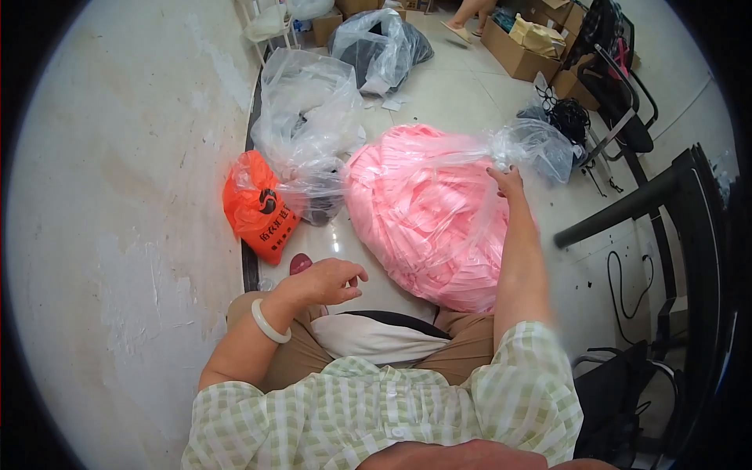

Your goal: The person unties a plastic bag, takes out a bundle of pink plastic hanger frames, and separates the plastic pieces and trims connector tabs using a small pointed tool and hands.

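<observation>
One big clear plastic bag of pink strips [419, 223] sits on the tiled floor [462, 94], straight in front of the low-seated person, near the knees. Contents look like folded fabric or film; can't tell which. Judging by the bulk: soft, squashy, fairly heavy, floppy rather than stiff. Nothing fragile about the filling, but the thin film is likely slippery and could tear or stretch. Best hold is probably the bunched clear plastic [540, 149] at its upper right, with a second hand under the belly.

Right hand [508, 182] is at that bunched end, arm stretched along the bag's right side, fingers at the plastic; can't tell whether they pinch it or only touch. Left hand [333, 282] holds nothing, fingers loosely bent and apart, above the left knee, nearest to the pink bag's lower left edge.

Counts: one orange bag [260, 207] with black print, by the wall; one large crumpled clear bag [305, 106] behind it, touching or nearly so; one dark-filled clear bag [380, 51] further back. One black chair [627, 102] at right, one tangle of black cord [569, 119] near it. Cardboard boxes [517, 56]: several, overlapping, no sure count. One pale bangle [269, 321], left wrist. One other person's legs [468, 14] at the back.
</observation>
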`<state>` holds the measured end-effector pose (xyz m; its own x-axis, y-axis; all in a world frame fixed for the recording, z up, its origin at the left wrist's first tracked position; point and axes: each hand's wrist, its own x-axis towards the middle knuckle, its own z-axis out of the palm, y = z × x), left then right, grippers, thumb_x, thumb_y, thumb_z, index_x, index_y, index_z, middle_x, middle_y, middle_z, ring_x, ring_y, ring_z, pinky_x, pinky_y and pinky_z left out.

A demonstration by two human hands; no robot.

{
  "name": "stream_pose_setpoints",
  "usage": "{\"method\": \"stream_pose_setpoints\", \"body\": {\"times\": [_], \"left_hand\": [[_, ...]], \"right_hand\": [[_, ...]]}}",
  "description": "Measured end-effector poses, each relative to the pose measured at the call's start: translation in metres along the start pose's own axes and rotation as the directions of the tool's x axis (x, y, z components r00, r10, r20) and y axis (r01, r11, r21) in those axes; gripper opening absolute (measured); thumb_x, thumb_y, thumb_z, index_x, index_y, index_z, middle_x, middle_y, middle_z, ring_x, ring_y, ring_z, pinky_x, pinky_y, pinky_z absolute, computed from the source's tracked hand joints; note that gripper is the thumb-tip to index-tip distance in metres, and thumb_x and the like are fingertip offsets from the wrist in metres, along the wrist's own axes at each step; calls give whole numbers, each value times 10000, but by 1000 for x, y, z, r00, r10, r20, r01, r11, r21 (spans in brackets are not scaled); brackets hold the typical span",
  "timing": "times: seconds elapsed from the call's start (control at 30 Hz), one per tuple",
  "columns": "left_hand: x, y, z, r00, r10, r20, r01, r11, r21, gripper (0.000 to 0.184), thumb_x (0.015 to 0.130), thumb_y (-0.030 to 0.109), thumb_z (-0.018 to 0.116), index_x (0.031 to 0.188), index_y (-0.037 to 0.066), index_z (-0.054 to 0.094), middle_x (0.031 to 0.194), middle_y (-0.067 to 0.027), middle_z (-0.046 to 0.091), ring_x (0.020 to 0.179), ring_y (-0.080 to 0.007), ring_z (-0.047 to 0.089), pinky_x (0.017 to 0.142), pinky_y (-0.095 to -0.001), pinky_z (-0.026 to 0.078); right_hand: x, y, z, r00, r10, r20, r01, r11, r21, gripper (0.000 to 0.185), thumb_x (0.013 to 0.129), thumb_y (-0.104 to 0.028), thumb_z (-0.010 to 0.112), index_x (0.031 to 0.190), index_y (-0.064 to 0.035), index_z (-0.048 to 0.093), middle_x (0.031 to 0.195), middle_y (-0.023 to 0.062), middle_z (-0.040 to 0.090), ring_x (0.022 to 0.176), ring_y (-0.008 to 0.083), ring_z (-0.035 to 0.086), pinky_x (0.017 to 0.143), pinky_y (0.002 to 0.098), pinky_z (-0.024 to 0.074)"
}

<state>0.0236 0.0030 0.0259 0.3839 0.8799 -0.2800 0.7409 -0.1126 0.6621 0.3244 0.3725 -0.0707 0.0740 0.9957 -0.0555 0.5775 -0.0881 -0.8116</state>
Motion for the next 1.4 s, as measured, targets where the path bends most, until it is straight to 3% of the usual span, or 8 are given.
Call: {"method": "stream_pose_setpoints", "body": {"times": [0.2,0.43,0.6,0.67,0.8,0.87,1.1,1.4], "left_hand": [[-2,2,-1,1000,-19,7,20,999,-45,294,772,159,571,1026,12,550,870,-131,605,795,-266,591,718,-349,465],[-2,3,-4,1000,-14,-11,13,999,-50,297,762,165,579,1022,24,553,865,-127,614,797,-274,592,729,-359,461],[-5,-1,-6,999,-34,-8,33,998,-50,311,766,157,575,1040,14,546,876,-130,608,798,-263,594,720,-347,465],[-6,-5,-4,1000,-25,-16,25,999,-46,291,765,185,591,1012,38,554,863,-126,607,830,-280,580,737,-377,456],[-3,-1,-5,999,-32,-9,32,998,-47,290,767,186,593,1011,37,552,863,-125,608,822,-279,580,732,-375,455],[0,-3,-4,999,-37,-25,36,999,-36,283,760,174,602,1004,36,557,850,-120,609,803,-276,584,720,-366,457],[6,-3,-3,996,-1,-90,-4,999,-50,265,745,148,614,976,27,569,820,-119,614,758,-279,591,677,-365,467],[23,-8,-2,962,-27,-272,-9,991,-130,230,800,149,581,999,36,575,767,-95,605,711,-169,591,647,-298,465]], "right_hand": [[27,10,0,1000,-13,-10,13,1000,-15,911,614,-344,748,1309,18,282,1093,156,529,779,230,574,489,312,498],[23,-36,-19,978,206,-26,-81,495,865,804,634,-232,744,1270,18,319,1141,161,470,787,223,575,514,321,483],[68,-2,-61,760,-105,-641,121,992,-19,764,595,-316,748,1197,-10,391,1136,186,501,853,312,584,717,415,473],[41,-24,-90,311,-614,-725,182,787,-589,671,599,-374,722,1117,-21,484,1062,179,554,867,338,581,805,413,438],[68,1,-111,502,-396,-769,186,918,-351,511,634,-327,691,1019,-20,555,884,116,617,763,296,598,671,386,468],[28,-27,-106,998,40,41,-47,981,191,390,655,-317,663,885,-7,608,706,74,609,642,232,579,528,357,451],[-77,-42,10,694,-437,573,694,617,-371,445,821,-410,462,817,-1,637,870,240,602,838,387,570,757,447,435],[-236,-68,-35,623,-395,676,698,671,-251,343,802,-324,539,642,-22,577,707,208,591,687,382,575,630,470,441]]}}
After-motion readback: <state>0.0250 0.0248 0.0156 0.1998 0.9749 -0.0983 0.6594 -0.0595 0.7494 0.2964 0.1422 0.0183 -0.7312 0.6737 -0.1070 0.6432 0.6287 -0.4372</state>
